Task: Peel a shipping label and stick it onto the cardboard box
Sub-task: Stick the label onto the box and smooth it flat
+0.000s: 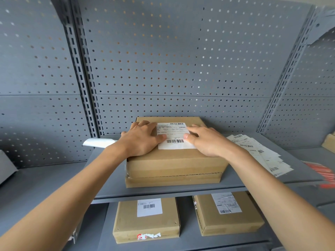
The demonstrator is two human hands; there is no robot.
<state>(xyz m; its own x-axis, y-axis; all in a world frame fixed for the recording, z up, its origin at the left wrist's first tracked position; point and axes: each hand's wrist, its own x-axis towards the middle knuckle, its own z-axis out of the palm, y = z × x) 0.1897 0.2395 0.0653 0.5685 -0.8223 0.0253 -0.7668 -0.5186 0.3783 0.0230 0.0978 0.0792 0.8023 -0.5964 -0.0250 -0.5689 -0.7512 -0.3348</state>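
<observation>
A brown cardboard box (174, 163) stands on the grey shelf (112, 182) in front of me. A white shipping label (175, 135) with barcodes lies flat on the box's top. My left hand (141, 138) rests palm down on the top's left part, its thumb on the label's left edge. My right hand (206, 140) lies flat on the right part, thumb on the label's right edge. Both hands have spread fingers and hold nothing.
A fanned pile of loose labels (261, 153) lies on the shelf to the right. A curled white backing sheet (98, 142) lies behind my left wrist. Two labelled boxes (146, 219) (228, 212) sit on the shelf below. Grey pegboard (163, 60) stands behind.
</observation>
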